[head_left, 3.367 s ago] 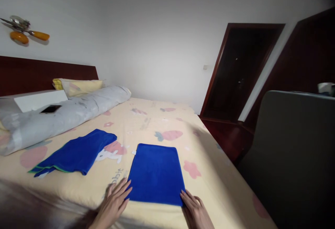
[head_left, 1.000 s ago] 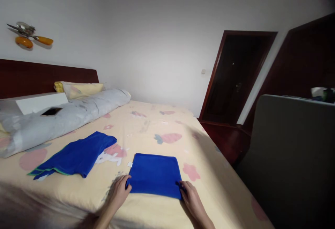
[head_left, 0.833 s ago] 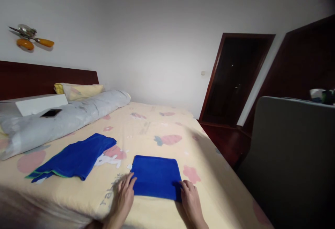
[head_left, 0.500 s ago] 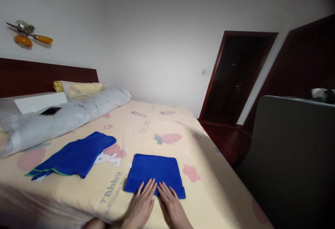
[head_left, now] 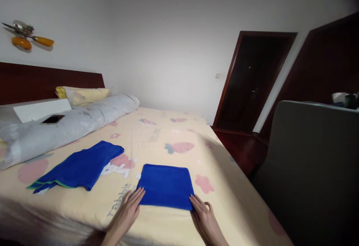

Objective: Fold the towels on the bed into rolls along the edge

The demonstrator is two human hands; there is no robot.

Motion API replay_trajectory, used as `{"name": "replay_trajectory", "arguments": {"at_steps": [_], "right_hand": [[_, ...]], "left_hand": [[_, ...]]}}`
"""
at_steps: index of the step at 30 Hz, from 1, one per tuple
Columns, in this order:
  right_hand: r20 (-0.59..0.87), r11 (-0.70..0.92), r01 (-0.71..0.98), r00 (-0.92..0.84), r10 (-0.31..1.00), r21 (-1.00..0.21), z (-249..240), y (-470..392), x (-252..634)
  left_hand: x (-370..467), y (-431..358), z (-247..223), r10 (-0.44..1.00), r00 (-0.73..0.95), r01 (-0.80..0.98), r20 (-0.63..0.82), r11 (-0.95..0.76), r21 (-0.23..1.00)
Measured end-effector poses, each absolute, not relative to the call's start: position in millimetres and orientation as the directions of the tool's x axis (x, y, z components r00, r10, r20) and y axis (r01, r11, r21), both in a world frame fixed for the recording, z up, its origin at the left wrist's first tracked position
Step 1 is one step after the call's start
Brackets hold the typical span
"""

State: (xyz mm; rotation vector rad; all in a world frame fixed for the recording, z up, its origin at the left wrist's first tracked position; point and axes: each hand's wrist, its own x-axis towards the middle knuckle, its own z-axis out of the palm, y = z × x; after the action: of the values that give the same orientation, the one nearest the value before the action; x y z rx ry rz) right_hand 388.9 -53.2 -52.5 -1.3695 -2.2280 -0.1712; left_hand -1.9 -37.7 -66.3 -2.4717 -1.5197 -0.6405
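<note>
A blue cloth (head_left: pixel 166 186), folded into a flat rectangle with a small white tag at its left edge, lies on the bed near me. My left hand (head_left: pixel 129 207) touches its lower left corner with the fingertips, fingers extended. At the lower right corner, the fingers of my right hand (head_left: pixel 204 214) rest on the cloth's edge, the thumb side hidden beneath. A second blue cloth (head_left: pixel 81 166), with green edging, lies loosely spread and wrinkled to the left, touched by neither hand.
The bed (head_left: pixel 157 137) has a patterned cream sheet. A long grey roll (head_left: pixel 92 117) carries a phone (head_left: pixel 53 119) beside a white box (head_left: pixel 42 110). Behind is a yellow pillow (head_left: pixel 89 96). A dark chair back (head_left: pixel 314 156) stands at the right.
Both hands have moved apart from the middle of the folded cloth's near edge, out to its left and right corners. Its near edge now looks straighter.
</note>
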Motion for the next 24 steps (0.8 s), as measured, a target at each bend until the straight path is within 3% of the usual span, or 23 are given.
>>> {"name": "replay_trajectory", "arguments": {"at_steps": [4,6,10,13,16,18,24], "right_hand": [[0.543,0.473,0.824,-0.254,0.800,-0.311,-39.2,-53.9,381.1],[0.498,0.433,0.793,-0.192,0.845,-0.429,-31.2,-55.8,378.4],[0.340,0.287,0.700,-0.067,0.938,-0.654,-22.2,-56.7,378.0],[0.322,0.273,0.622,-0.035,0.946,-0.734,-23.1,-50.4,378.6],[0.333,0.262,0.626,-0.004,0.943,-0.735,-27.6,-40.1,378.5],[0.364,0.254,0.670,0.027,0.931,-0.697,-31.2,-33.6,378.2],[0.555,0.251,0.852,0.054,0.830,-0.459,-34.5,-28.1,361.4]], "left_hand": [[-10.3,-35.2,-44.2,0.807,0.392,0.850,0.442,-0.502,0.161],[-12.5,-35.7,-36.1,0.825,0.344,0.845,0.448,-0.480,0.236],[-14.7,-37.3,-35.4,0.894,0.136,0.804,0.428,-0.352,0.480],[-13.0,-34.5,-40.2,0.932,0.027,0.741,0.362,-0.261,0.618],[-8.2,-28.2,-40.8,0.949,-0.027,0.758,0.315,-0.186,0.626],[-4.8,-23.4,-39.2,0.946,-0.060,0.813,0.319,-0.139,0.565],[15.4,-18.3,-36.5,0.883,-0.077,0.941,0.462,-0.089,0.328]]}}
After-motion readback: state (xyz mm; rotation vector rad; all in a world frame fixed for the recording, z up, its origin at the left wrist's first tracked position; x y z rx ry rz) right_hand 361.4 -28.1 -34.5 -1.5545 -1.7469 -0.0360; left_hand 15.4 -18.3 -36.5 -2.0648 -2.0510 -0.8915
